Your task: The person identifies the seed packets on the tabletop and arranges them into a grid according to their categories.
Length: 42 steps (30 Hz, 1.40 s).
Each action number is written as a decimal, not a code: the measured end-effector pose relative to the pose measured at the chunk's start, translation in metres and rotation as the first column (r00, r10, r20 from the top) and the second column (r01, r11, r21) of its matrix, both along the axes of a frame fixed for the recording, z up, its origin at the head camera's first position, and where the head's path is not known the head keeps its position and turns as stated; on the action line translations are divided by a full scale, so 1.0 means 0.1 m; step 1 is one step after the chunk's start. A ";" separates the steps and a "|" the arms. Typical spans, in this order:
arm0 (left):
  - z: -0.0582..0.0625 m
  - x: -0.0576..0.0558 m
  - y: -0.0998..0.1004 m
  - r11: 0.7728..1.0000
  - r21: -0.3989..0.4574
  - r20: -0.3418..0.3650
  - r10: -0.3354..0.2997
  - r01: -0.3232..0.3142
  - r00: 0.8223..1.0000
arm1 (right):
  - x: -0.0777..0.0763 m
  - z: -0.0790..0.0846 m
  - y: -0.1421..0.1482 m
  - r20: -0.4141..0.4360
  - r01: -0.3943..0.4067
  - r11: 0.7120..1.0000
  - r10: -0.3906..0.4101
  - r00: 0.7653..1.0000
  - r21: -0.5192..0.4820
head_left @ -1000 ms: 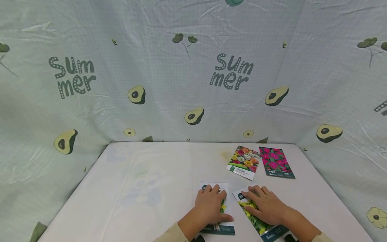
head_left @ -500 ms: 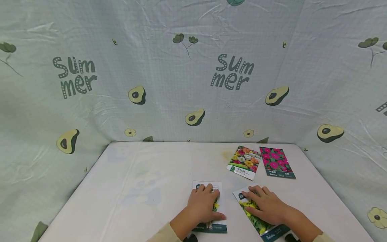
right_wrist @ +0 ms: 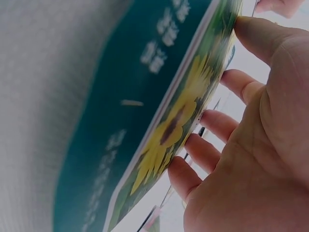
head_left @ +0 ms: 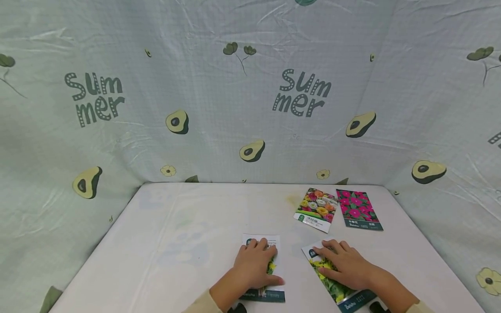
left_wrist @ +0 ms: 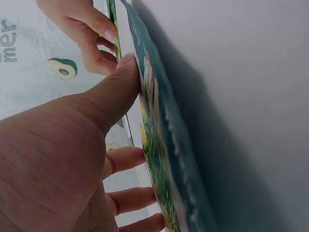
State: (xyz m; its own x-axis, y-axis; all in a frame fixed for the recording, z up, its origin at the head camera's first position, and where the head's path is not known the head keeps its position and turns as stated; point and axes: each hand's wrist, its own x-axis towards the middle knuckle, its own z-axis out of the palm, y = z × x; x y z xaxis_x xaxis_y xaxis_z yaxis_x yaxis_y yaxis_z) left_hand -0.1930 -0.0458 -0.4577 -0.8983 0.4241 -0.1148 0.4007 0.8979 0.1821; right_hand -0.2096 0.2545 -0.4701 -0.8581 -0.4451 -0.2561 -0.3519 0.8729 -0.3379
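My left hand (head_left: 254, 265) lies over a seed packet (head_left: 270, 296) with a white top, yellow flowers and a teal bottom band. In the left wrist view its thumb and spread fingertips touch the face of that packet (left_wrist: 155, 159). To the right, my right hand (head_left: 348, 267) rests on a second seed packet (head_left: 328, 282), which lies slanted and shows yellow flowers over green leaves. The right wrist view has the fingertips pressing on this packet (right_wrist: 169, 128), printed with a large yellow flower. Both hands hide the middle of their packets.
Toward the back right lie two more seed packets, one with multicoloured flowers (head_left: 316, 209) and one with pink flowers (head_left: 358, 209). Behind the white table (head_left: 188, 243) hangs a pale curtain (head_left: 211, 95) printed with avocados.
My left hand has slid leftward across the table, and the packet beneath it has moved along. The right hand and its packet stay in place.
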 end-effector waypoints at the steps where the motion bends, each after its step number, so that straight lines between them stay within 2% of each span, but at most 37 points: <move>1: 0.00 0.00 -0.01 1.000 -0.001 0.002 0.000 0.000 1.000 | 0.00 0.01 -0.01 0.006 -0.003 1.000 0.003 1.000 0.002; 25: -0.05 0.02 -0.26 1.000 0.014 0.006 -0.025 0.025 1.000 | 0.01 0.04 0.02 0.038 -0.011 1.000 0.011 0.999 -0.012; 33: -0.05 0.05 -0.38 0.999 0.026 -0.013 -0.029 0.029 0.999 | 0.01 0.07 0.01 0.056 -0.012 1.000 0.013 0.998 -0.003; 42: -0.06 0.05 -0.46 0.998 0.036 -0.028 -0.051 0.052 0.998 | 0.00 0.04 0.04 0.058 -0.010 1.000 0.010 0.998 -0.004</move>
State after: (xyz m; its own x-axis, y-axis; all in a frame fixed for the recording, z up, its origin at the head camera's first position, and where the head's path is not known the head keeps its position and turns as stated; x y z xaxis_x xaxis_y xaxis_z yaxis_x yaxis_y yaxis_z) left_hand -0.1875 -0.0923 -0.4636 -0.8778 0.4733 -0.0742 0.4514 0.8690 0.2025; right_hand -0.2092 0.2585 -0.4661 -0.8371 -0.4549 -0.3038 -0.3405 0.8679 -0.3616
